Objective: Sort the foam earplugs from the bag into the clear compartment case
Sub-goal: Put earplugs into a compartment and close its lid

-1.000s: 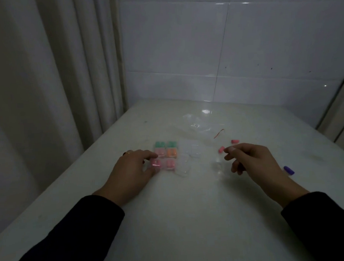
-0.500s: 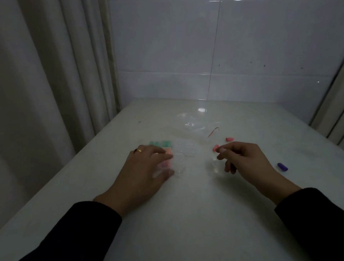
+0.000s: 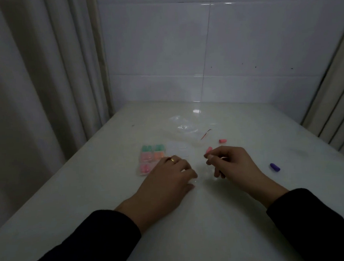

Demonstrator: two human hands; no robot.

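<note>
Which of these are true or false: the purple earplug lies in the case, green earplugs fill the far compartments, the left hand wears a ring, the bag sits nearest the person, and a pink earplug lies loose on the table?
1. The purple earplug lies in the case. False: it lies loose on the table, right of the right hand.
2. Green earplugs fill the far compartments of the case. True.
3. The left hand wears a ring. True.
4. The bag sits nearest the person. False: it lies beyond the case.
5. A pink earplug lies loose on the table. True.

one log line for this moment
left hand: on compartment case | right hand: pinching pink earplug | purple earplug: loose
</note>
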